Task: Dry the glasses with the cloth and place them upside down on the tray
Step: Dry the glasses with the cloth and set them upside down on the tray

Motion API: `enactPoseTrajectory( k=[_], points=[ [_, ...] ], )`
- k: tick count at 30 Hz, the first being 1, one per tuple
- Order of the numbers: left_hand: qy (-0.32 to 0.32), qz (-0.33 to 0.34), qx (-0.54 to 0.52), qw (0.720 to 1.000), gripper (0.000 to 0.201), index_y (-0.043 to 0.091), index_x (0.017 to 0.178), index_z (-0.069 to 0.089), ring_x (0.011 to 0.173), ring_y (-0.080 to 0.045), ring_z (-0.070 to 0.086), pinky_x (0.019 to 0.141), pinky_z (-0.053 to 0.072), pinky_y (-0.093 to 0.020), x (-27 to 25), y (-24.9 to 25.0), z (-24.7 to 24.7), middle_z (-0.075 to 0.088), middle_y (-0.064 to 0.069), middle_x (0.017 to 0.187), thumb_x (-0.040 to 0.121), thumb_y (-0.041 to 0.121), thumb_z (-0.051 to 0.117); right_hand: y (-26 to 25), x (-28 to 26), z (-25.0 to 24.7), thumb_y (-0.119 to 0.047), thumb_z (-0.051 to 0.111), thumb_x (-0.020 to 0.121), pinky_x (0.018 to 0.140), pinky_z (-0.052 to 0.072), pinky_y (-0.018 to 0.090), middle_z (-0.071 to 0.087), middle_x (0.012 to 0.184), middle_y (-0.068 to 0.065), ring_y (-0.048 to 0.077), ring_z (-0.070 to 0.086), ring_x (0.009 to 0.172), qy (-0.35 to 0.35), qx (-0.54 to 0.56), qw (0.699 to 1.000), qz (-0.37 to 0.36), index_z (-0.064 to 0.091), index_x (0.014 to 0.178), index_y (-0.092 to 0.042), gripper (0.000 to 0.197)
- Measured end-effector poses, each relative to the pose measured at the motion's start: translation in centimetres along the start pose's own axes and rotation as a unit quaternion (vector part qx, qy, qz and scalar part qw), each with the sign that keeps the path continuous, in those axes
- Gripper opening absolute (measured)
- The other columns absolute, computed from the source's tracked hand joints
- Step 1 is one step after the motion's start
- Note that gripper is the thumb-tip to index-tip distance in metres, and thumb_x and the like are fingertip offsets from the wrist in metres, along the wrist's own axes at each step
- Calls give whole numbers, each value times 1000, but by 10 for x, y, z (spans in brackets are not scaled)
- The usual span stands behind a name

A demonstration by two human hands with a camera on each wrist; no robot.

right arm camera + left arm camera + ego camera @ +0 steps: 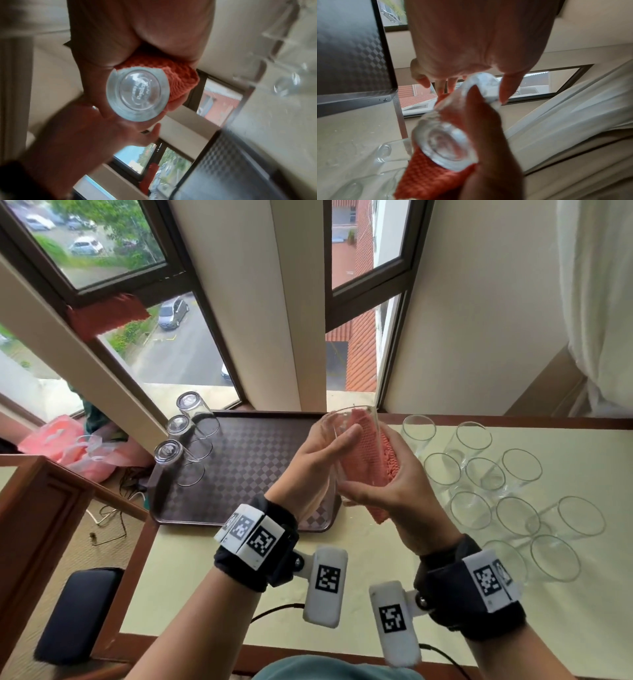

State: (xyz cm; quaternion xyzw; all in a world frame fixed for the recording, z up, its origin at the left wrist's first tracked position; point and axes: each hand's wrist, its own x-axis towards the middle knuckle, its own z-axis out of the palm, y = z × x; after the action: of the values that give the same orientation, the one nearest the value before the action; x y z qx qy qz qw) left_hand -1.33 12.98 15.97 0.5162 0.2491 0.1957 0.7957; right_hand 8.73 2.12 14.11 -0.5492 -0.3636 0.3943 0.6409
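A clear glass (pixel 337 426) is held up above the table, mouth away from me, its thick base (pixel 137 94) facing the wrist cameras. My left hand (pixel 322 457) grips its left side, thumb across the wall. My right hand (pixel 383 484) presses a coral waffle cloth (pixel 373 453) around its right side, fingers curled over the cloth (pixel 426 175). The dark checkered tray (pixel 246 467) lies just left of the hands. Three glasses (pixel 181 429) stand upside down along its left edge. Several upright glasses (pixel 486 474) wait on the table to the right.
The cream tabletop (pixel 239 594) has a wooden rim and ends at the window wall. A white curtain (pixel 599 302) hangs at the right. On the floor to the left are a black padded stool (pixel 78 614), a pink plastic bag (pixel 68 446) and loose cables.
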Motion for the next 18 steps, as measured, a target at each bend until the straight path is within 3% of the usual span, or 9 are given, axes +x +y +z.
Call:
enactPoseTrajectory(
  k=[3, 6, 8, 10, 13, 15, 17, 18],
  points=[
    [13, -14, 34, 999, 97, 12, 156, 13, 114, -7, 64, 82, 52, -19, 0, -1, -3, 63, 0, 129, 82, 25, 74, 3, 0, 1, -34, 91, 61, 99, 52, 26, 58, 136, -7, 4, 58, 124, 13, -125, 991, -47, 34, 150, -21, 106],
    [15, -12, 41, 999, 103, 11, 153, 12, 106, -9, 68, 68, 54, -13, 0, -1, -1, 65, -5, 126, 73, 24, 74, 4, 0, 3, -40, 91, 61, 99, 52, 26, 56, 136, -13, 1, 57, 124, 0, -155, 987, -52, 32, 151, -25, 109],
    [18, -5, 21, 1000, 90, 7, 149, 27, 107, -17, 69, 75, 57, -19, 2, -3, 0, 64, -11, 127, 78, 25, 79, 4, 0, 4, -31, 92, 63, 101, 53, 37, 59, 134, -6, 11, 59, 125, -11, -96, 995, -33, 37, 149, -23, 102],
    [-13, 7, -7, 1000, 62, 6, 137, 45, 107, -20, 66, 86, 58, -30, 1, -4, -4, 64, -12, 120, 84, 26, 70, 1, -1, 4, -23, 88, 63, 99, 54, 48, 63, 129, 6, 24, 61, 121, -32, 18, 999, -2, 43, 145, -18, 93],
    [-55, 7, 6, 998, 65, 10, 135, 50, 114, -21, 62, 96, 54, -37, -3, -3, -12, 61, -10, 123, 83, 43, 71, -1, -1, 1, -19, 82, 63, 94, 56, 42, 66, 123, 11, 31, 63, 117, -59, 90, 994, 24, 50, 138, -17, 82],
    [-38, 3, 47, 998, 75, 12, 145, 41, 118, -12, 62, 96, 52, -28, -3, -2, -15, 62, 0, 128, 82, 42, 71, -2, 0, 1, -20, 85, 62, 90, 57, 36, 66, 123, 7, 27, 64, 116, -32, 55, 998, 21, 49, 139, -19, 86],
    [-11, 9, 73, 997, 79, 12, 150, 28, 111, 2, 64, 86, 51, -13, -3, 0, -15, 62, 10, 126, 83, 27, 65, -1, 1, -1, -21, 91, 61, 92, 57, 33, 64, 127, -4, 15, 62, 120, 15, -57, 998, -9, 41, 147, -21, 100],
    [-12, 11, 79, 997, 86, 12, 154, 19, 109, 3, 64, 81, 51, -11, -2, 0, -15, 61, 9, 127, 81, 23, 64, 0, 2, -2, -22, 93, 62, 96, 55, 30, 61, 129, -9, 8, 60, 121, 28, -122, 992, -27, 36, 151, -22, 106]
  ],
)
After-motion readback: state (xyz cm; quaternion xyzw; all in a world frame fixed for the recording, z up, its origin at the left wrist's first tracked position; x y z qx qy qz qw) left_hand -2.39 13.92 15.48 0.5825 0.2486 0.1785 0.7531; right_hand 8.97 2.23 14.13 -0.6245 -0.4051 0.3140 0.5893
